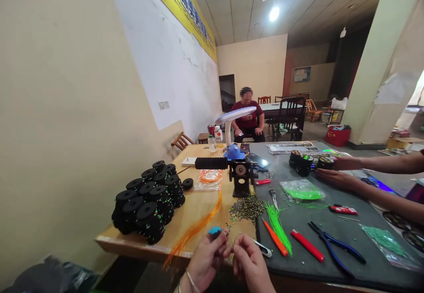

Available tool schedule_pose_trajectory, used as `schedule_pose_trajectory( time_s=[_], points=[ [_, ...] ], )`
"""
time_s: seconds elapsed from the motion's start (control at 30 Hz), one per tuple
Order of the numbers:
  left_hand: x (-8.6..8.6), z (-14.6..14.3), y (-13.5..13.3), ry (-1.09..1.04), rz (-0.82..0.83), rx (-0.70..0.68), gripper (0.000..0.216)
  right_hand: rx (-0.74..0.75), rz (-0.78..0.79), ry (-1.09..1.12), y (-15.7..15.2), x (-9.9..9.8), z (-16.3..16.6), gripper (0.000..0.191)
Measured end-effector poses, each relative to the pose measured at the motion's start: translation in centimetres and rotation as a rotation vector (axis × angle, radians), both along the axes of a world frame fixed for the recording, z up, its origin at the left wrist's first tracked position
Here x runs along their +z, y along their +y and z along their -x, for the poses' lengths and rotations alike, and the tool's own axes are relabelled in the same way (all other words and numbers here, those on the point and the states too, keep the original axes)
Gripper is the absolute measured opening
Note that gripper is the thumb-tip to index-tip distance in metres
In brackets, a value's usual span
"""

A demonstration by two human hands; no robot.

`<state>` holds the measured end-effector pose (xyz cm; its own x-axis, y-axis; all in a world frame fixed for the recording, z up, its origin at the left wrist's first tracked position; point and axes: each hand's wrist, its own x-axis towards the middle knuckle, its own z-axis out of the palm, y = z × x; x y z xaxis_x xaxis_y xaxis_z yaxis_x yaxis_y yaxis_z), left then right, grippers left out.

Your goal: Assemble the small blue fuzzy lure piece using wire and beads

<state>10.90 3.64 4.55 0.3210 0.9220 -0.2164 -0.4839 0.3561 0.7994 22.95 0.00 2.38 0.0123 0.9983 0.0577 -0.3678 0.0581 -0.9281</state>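
1 blue item (215, 230) by left fingers (218, 242) is indistinct.

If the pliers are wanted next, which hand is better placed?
Probably the right hand: it is nearer the pliers. The left hand is farther off, by the blue item.

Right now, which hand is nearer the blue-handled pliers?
Right. The right hand is to the left of the blue-handled pliers, not touching them; the left hand is farther left, beyond the right hand.
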Motion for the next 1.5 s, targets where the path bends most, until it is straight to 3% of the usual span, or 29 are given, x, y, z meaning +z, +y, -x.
schedule_pose_trajectory(
  time_s=[0.13, 0.7, 1.0, 1.3, 1.5],
  points=[
    [-0.7, 0.3, -0.3, -0.022, 0.032, -0.039, 0.043, 0.027, 0.074, -0.005, 0.0, 0.7, 1.0, 0.056],
    [0.0, 0.1, -0.2, -0.020, -0.079, -0.083, 0.038, 0.013, 0.114, 0.040, -0.1, 0.9, 0.6, 0.045],
    [0.3, 0.4, -0.2, 0.087, -0.196, -0.235, 0.033, 0.058, 0.126, 0.013, -0.1, 1.1, 0.4, 0.045],
    [0.6, 0.8, -0.4, 0.439, -0.353, 0.021, 0.038, 0.047, 0.145, -0.060, 0.0, 0.6, -0.6, 0.054],
    [0.6, 1.1, -0.5, 0.482, -0.365, 0.012, 0.041, 0.039, 0.102, -0.081, 0.2, -0.2, -0.4, 0.055]
  ],
)
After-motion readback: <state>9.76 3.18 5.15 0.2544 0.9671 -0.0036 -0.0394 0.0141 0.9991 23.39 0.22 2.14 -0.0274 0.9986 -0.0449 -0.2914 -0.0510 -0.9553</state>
